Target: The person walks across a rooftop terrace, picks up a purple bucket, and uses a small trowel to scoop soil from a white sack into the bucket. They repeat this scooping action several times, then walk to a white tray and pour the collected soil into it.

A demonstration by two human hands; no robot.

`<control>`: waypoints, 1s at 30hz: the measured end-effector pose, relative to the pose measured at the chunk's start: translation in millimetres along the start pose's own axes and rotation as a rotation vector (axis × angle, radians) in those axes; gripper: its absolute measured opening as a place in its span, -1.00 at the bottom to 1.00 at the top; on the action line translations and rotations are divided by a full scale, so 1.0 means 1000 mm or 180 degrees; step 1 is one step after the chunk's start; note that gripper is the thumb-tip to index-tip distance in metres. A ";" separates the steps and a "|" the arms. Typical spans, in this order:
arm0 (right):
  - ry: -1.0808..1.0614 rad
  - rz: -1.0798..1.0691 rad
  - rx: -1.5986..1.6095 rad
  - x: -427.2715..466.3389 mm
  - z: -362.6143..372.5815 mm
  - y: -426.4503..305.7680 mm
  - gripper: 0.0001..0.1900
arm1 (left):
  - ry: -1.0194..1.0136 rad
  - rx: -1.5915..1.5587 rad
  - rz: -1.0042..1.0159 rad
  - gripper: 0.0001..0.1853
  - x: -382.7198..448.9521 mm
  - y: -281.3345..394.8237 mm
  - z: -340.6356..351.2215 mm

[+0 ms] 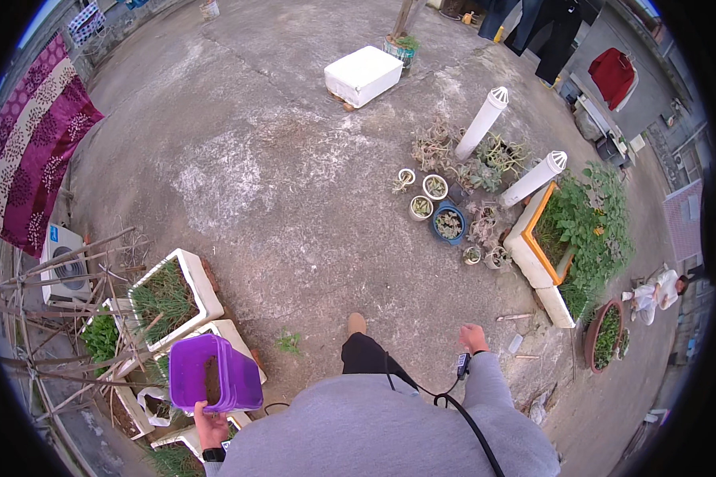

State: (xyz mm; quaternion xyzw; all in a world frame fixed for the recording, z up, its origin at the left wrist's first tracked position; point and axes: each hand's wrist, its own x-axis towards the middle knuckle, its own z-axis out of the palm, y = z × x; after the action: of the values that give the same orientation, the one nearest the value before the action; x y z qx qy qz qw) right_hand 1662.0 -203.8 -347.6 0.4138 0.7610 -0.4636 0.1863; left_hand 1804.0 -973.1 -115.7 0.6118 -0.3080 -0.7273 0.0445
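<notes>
My left hand [210, 424] grips the rim of a purple plastic bucket [246, 375] at the lower left. The bucket is tilted so its inside shows, with some brown matter that looks like soil in it. Behind and below it are white foam planter boxes [200, 280] with grassy green plants. My right hand [472, 338] hangs over the concrete at the lower right, its fingers curled; nothing shows in it. A small device on a black cord [462, 365] is by that wrist.
Potted succulents, a blue pot [448, 223] and white pipes [483, 122] stand at the right, near an orange-edged planter [531, 232]. A white foam box [364, 74] lies ahead. Wooden sticks [48, 310] lean at the left. A person in white [656, 295] sits far right.
</notes>
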 end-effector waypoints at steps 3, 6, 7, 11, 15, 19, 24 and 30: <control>0.0303 -0.0385 -0.0406 0.035 -0.017 -0.034 -0.64 | -0.0435 -0.0032 -0.0164 -0.60 -0.002 0.018 0.104; 0.0365 -0.1096 -0.1073 0.058 -0.017 -0.083 -0.66 | -0.0365 0.0184 -0.0004 -0.60 0.001 0.035 0.201; 0.0467 -0.1294 -0.1204 0.064 -0.015 -0.101 -0.67 | -0.0386 0.0220 -0.0053 -0.60 0.005 0.043 0.234; 0.0489 -0.1225 -0.1099 0.096 0.005 -0.169 -0.67 | -0.0846 0.0463 -0.0006 -0.68 0.035 0.069 0.354; 0.0353 -0.1195 -0.1576 0.141 0.026 -0.245 -0.61 | -0.1046 0.0741 -0.0015 -0.71 0.078 0.091 0.472; 0.0332 -0.1181 -0.1554 0.185 0.042 -0.344 -0.62 | -0.1098 0.0849 -0.0187 -0.71 0.132 0.117 0.607; 0.0620 -0.1516 -0.1381 0.224 0.059 -0.514 -0.65 | -0.1314 0.1355 -0.0040 -0.71 0.167 0.141 0.806; 0.0722 -0.3383 -0.1558 0.269 0.114 -0.800 -0.56 | -0.1837 0.1979 -0.0001 -0.66 0.170 0.180 1.037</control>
State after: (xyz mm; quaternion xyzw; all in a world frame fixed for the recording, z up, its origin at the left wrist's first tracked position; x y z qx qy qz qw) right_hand 849.7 -360.9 -143.1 -0.0318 0.9637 -0.2573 -0.0638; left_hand 754.0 -785.3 -108.0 0.3674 -0.5124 -0.7412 -0.2304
